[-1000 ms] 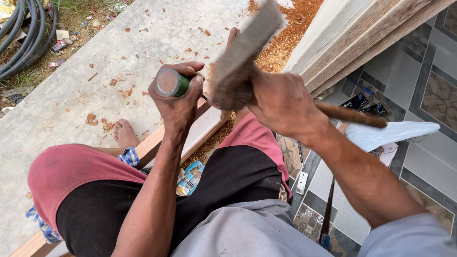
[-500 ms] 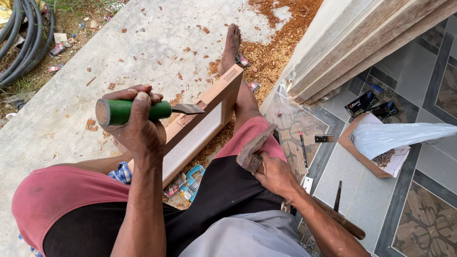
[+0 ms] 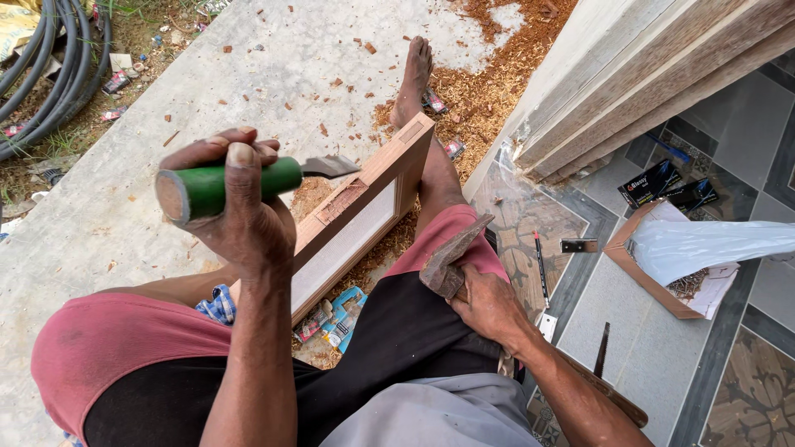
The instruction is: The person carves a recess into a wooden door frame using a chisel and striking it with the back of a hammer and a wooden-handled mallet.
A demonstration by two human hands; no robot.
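My left hand grips a green-handled chisel, held level with its blade pointing right, above a wooden frame that slants between my legs. A notch is cut into the frame's upper edge near the blade. My right hand rests on my right thigh and holds a hammer just below its head, the wooden handle running back under my forearm.
Wood shavings cover the concrete around my bare foot. Stacked timber lies at the right. A cardboard box with a plastic sheet, a pencil and dark boxes sit on the tiled floor. Black hoses lie at top left.
The hammer came down from its raised position above the chisel and now rests on my right thigh. My left hand lifted the chisel away from the frame and turned it level.
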